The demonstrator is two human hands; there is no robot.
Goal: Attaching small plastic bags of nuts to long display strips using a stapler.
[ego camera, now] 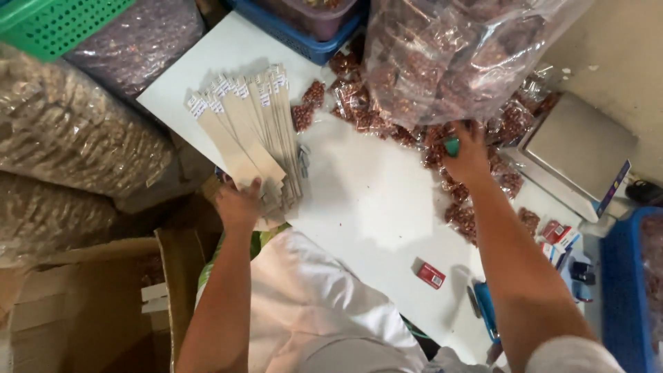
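Beige card strips (252, 131) pinned under flat-pressed left hand (238, 204); right hand (468, 155) grips big clear bag (456, 55), tipping packets (359, 117); steady lift needed.

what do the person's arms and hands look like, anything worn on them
Both forearms are bare down to the wrists. The left hand and the right hand wear no gloves, and no watch or bracelet shows. A pale short sleeve covers the right upper arm at the bottom edge of the view. Rings cannot be made out.
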